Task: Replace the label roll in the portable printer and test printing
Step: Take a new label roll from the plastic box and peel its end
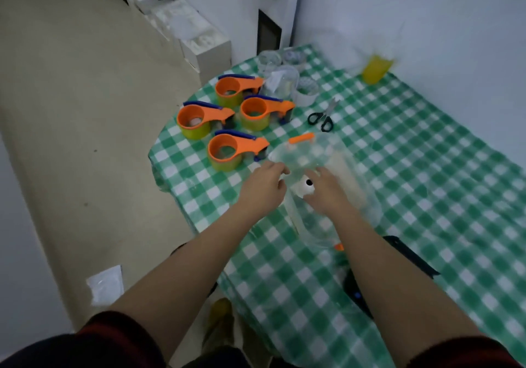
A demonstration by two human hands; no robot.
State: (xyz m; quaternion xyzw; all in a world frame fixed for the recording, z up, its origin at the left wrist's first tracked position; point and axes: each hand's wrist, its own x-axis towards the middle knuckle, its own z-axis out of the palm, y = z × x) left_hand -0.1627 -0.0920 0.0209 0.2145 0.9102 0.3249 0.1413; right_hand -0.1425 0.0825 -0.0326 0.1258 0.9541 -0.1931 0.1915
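Observation:
A white label roll (304,189) with a dark core hole lies between my hands, inside or under a clear plastic bag (316,154) that has an orange zip strip (302,138) at its far edge. My left hand (263,186) pinches the bag's near-left edge, fingers curled on the plastic. My right hand (327,192) rests over the bag beside the roll, fingers bent on the plastic. A dark device (355,293) with a blue dot lies near the table's front edge, partly hidden by my right forearm; I cannot tell whether it is the printer.
Several orange tape dispensers (225,151) stand on the green checked tablecloth (427,182) at the left. Black-handled scissors (321,118) lie beyond the bag. Clear jars (280,81) and a yellow cup (375,68) stand at the back. A flat black object (410,256) lies to the right.

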